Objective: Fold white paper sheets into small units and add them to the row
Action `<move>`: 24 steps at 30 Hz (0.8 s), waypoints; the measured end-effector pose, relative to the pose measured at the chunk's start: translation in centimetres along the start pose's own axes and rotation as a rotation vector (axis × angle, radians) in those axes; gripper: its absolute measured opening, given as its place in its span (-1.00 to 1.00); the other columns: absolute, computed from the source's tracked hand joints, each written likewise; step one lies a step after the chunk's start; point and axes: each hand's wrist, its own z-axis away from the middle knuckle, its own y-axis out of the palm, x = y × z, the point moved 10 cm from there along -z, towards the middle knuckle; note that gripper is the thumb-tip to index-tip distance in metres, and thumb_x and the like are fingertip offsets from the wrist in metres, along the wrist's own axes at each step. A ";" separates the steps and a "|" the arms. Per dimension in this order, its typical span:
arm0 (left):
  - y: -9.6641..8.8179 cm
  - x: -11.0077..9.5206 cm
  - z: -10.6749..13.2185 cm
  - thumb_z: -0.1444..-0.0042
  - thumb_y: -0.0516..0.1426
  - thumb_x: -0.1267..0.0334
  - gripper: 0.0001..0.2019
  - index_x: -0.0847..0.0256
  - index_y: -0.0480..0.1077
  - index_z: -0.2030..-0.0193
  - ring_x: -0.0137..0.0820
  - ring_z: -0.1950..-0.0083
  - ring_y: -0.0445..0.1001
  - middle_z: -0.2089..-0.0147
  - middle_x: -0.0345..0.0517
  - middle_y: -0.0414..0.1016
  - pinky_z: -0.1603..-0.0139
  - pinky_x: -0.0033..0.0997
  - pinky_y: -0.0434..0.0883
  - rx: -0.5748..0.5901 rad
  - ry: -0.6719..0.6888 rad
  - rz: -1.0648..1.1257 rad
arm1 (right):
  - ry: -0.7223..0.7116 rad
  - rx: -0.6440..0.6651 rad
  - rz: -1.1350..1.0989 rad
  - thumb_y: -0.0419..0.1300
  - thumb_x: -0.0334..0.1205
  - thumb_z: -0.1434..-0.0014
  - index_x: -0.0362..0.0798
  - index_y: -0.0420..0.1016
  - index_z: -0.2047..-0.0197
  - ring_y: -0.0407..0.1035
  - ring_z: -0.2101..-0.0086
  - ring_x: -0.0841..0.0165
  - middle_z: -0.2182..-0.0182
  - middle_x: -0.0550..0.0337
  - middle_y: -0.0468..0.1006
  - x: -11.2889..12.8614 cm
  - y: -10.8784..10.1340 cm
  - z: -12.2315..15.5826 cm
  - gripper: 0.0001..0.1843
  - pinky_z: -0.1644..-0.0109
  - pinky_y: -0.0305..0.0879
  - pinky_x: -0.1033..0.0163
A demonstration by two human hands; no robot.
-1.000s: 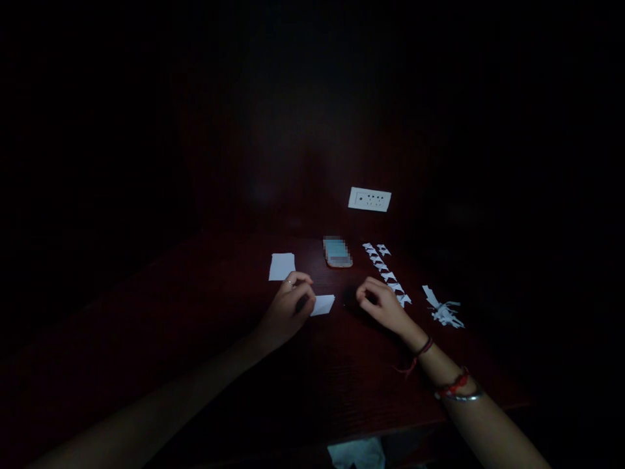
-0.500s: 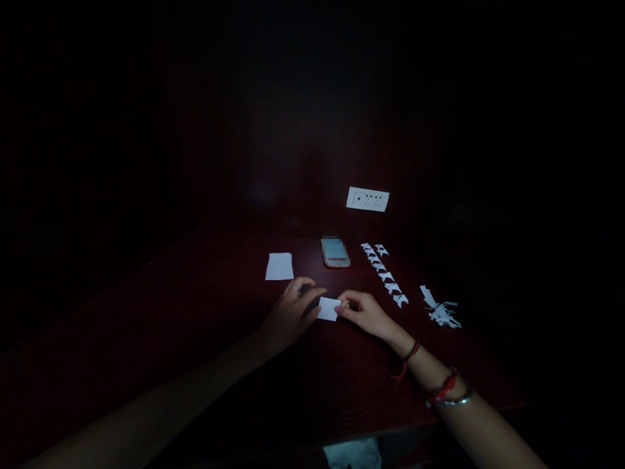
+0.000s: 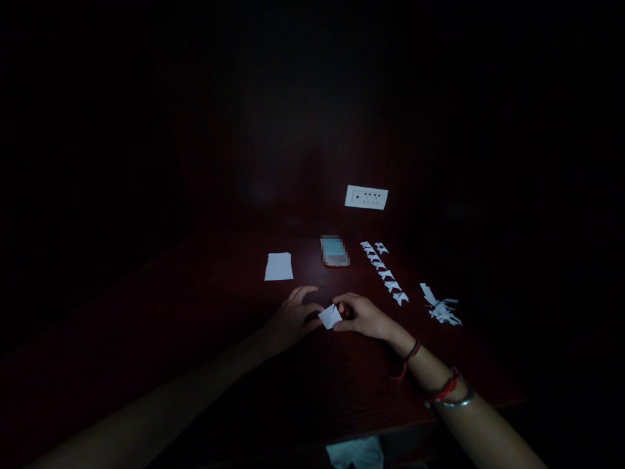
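Observation:
A small white paper piece (image 3: 331, 316) lies on the dark red table (image 3: 219, 339), turned like a diamond. Both hands pinch it: my left hand (image 3: 293, 318) holds its left corner with a ring on one finger, and my right hand (image 3: 364, 315) grips its right side. Red thread bracelets and a metal bangle circle my right wrist. The scene is very dim.
A white paper square (image 3: 279, 266) lies behind my left hand. A phone (image 3: 334, 251) sits mid-table, with a row of several folded paper shapes (image 3: 385, 273) to its right and paper scraps (image 3: 441, 308) farther right. A white wall socket (image 3: 366, 197) is behind.
My right hand came left from beside the folded shapes and took hold of the small paper. The paper was turned from a flat rectangle to a diamond between both hands.

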 end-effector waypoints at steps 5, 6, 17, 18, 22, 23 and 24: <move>0.2 1.0 -0.3 0.08 0.12 0.30 -0.89 0.17 0.35 0.34 -0.23 -0.05 0.10 -0.02 -0.11 0.10 0.01 -0.22 0.15 0.009 -0.108 0.116 | 0.031 0.001 0.070 0.29 -0.16 0.24 -0.10 0.40 0.32 0.21 0.40 0.44 0.41 0.22 0.31 -0.2 0.0 -0.2 -0.64 0.32 0.14 0.34; 0.1 1.0 -0.4 0.09 0.12 0.30 -0.89 0.18 0.34 0.35 -0.24 -0.04 0.11 -0.01 -0.11 0.11 0.01 -0.22 0.15 0.008 -0.120 0.128 | 0.026 -0.005 0.074 0.29 -0.16 0.24 -0.10 0.39 0.34 0.20 0.40 0.44 0.42 0.22 0.31 -0.1 0.0 -0.2 -0.66 0.32 0.14 0.35; -0.7 -0.4 -0.4 0.06 0.07 0.37 -0.93 0.21 0.27 0.37 -0.29 -0.01 0.15 0.03 -0.09 0.17 0.02 -0.24 0.15 -0.062 -0.027 0.079 | -0.023 -0.062 0.029 0.29 -0.31 0.24 -0.10 0.32 0.34 0.19 0.44 0.47 0.43 0.26 0.29 0.8 -0.4 -0.1 -0.68 0.37 0.14 0.38; -0.8 -0.6 -0.5 0.05 0.07 0.38 -0.94 0.21 0.26 0.38 -0.31 0.00 0.16 0.05 -0.10 0.18 0.04 -0.26 0.16 -0.064 -0.014 0.086 | -0.027 -0.063 0.037 0.28 -0.33 0.23 -0.10 0.33 0.36 0.20 0.44 0.47 0.43 0.26 0.29 0.9 -0.4 -0.1 -0.71 0.37 0.14 0.38; -0.6 -1.5 -0.5 0.00 0.01 0.43 -0.92 0.20 0.26 0.37 -0.40 0.10 0.25 0.16 -0.15 0.27 0.11 -0.37 0.21 0.047 0.088 0.164 | -0.131 -0.048 0.069 0.20 -0.38 0.11 -0.10 0.40 0.43 0.24 0.39 0.46 0.42 0.22 0.34 1.8 -0.6 0.1 -0.91 0.30 0.16 0.37; -0.4 -1.7 -0.4 0.00 -0.02 0.46 -0.89 0.20 0.26 0.35 -0.42 0.14 0.28 0.19 -0.17 0.29 0.13 -0.40 0.23 0.103 0.125 0.192 | -0.165 -0.030 0.075 0.17 -0.38 0.07 -0.10 0.41 0.44 0.25 0.38 0.46 0.41 0.21 0.35 2.2 -0.5 0.3 -0.95 0.28 0.16 0.37; -0.2 -2.0 -0.3 0.00 -0.04 0.49 -0.83 0.19 0.26 0.31 -0.44 0.16 0.30 0.21 -0.18 0.32 0.14 -0.43 0.24 0.165 0.163 0.215 | -0.195 -0.004 0.081 0.14 -0.38 0.03 -0.10 0.42 0.44 0.26 0.37 0.46 0.42 0.20 0.37 2.5 -0.5 0.4 -0.95 0.27 0.16 0.37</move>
